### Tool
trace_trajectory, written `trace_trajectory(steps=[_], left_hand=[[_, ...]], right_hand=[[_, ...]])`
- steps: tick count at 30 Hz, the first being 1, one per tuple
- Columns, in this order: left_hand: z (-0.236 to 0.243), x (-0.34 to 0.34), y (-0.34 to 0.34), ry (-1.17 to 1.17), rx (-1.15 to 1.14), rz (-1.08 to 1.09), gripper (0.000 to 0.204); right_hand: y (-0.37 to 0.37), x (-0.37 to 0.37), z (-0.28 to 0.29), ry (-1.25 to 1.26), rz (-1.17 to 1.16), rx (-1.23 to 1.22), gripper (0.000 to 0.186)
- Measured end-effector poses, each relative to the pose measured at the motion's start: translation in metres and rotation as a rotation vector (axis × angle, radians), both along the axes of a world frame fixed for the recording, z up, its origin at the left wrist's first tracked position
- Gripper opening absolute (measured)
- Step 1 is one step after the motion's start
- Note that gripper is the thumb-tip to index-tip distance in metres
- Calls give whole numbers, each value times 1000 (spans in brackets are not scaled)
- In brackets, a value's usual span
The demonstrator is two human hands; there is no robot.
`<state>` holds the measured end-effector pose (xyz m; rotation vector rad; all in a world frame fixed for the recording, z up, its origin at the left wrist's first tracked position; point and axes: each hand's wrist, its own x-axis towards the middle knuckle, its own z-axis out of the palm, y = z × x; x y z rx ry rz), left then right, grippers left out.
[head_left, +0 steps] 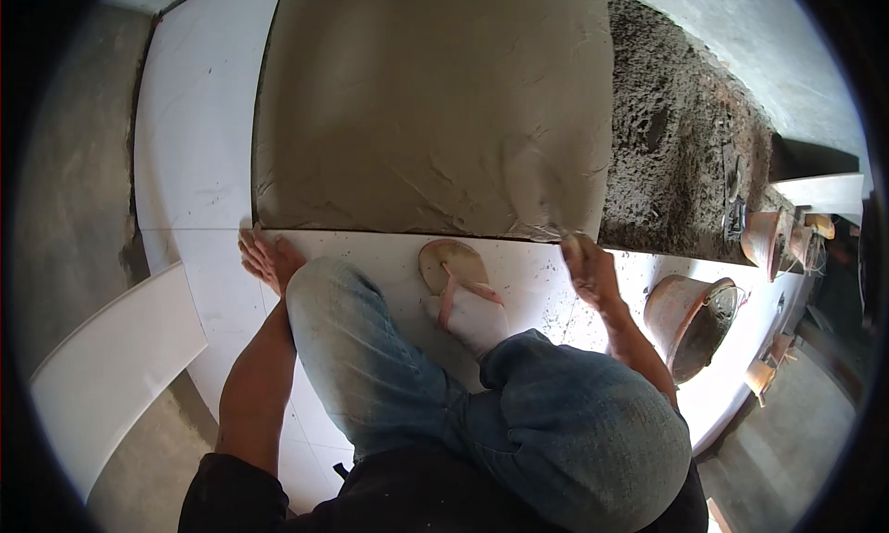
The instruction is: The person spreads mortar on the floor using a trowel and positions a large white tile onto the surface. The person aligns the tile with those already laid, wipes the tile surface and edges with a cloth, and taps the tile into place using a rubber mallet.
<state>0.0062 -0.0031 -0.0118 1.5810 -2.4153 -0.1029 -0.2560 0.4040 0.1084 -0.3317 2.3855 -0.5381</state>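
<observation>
Grey wet mortar (398, 98) lies in a broad, mostly smooth bed in front of me, with ridges and scrape marks along its near edge. My right hand (591, 272) is closed around the handle of a trowel (532, 181). Its blade is smeared by motion and covered in mortar colour, over the bed's near right corner. On the left, my left hand (270, 258) rests on the white tiles (370, 255) with its fingers spread, close to the bed's near left corner. Nothing is in it.
Rough, crumbly mortar (662, 135) borders the smooth bed on the right. A bucket (690, 320) with mortar residue stands right of my right arm, and more containers (764, 241) sit beyond it. One loose white tile (120, 376) leans at the left. My sandalled foot (463, 297) is between my hands.
</observation>
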Motion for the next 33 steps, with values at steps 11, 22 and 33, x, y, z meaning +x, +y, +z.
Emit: trace_trajectory(steps=[11,22,33], left_hand=[[1,0,0,6,-2,-25,53],[-6,0,0,-27,41,9,57],[8,0,0,-8,135,10,59]], right_hand=[[67,-38,11,-17,135,108,42],[62,-75,45,233,49,161,46],[-2,-76,-2,-76,-45,-71,53]])
